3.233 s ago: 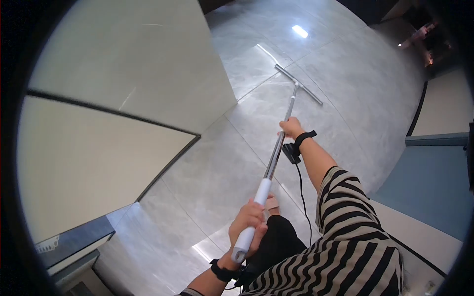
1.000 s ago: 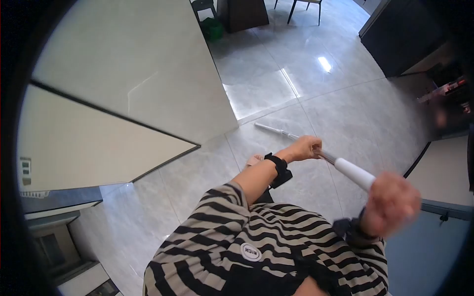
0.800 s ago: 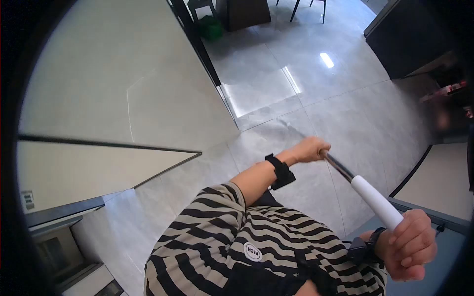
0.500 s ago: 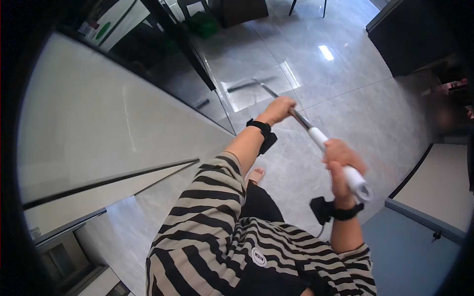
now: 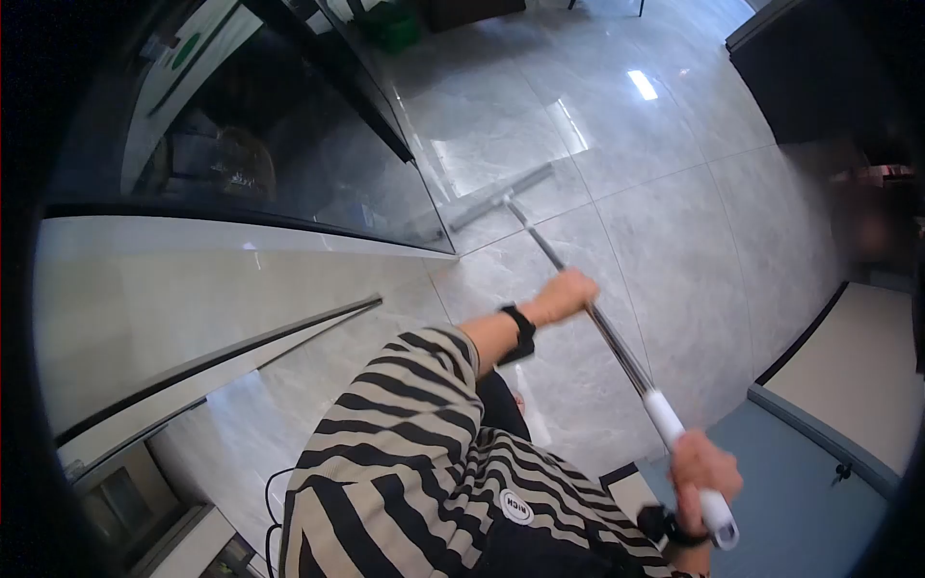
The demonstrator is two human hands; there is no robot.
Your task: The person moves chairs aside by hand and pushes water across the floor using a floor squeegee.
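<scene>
A long-handled floor tool with a metal pole (image 5: 621,347) runs diagonally across the view, its white grip near me. Its flat, wide head (image 5: 503,197) lies on the tiles beside the corner of the glass panel, slightly blurred. My left hand (image 5: 568,294) is wrapped round the metal pole partway down, the arm reaching across from the left. Near the end of the white grip, my right hand (image 5: 705,469) is closed round it, lower right. Both wrists wear black straps.
On the left are a dark-framed glass panel (image 5: 318,144) and a pale wall (image 5: 212,308). A blue-grey surface (image 5: 780,482) lies at lower right, a dark cabinet (image 5: 809,77) at upper right. A green object (image 5: 390,27) sits at the top.
My hands have swapped places on the pole since the earliest frame. Lately the tool's head has swung beside the glass corner, and my right hand has moved down. More glass shows on the left.
</scene>
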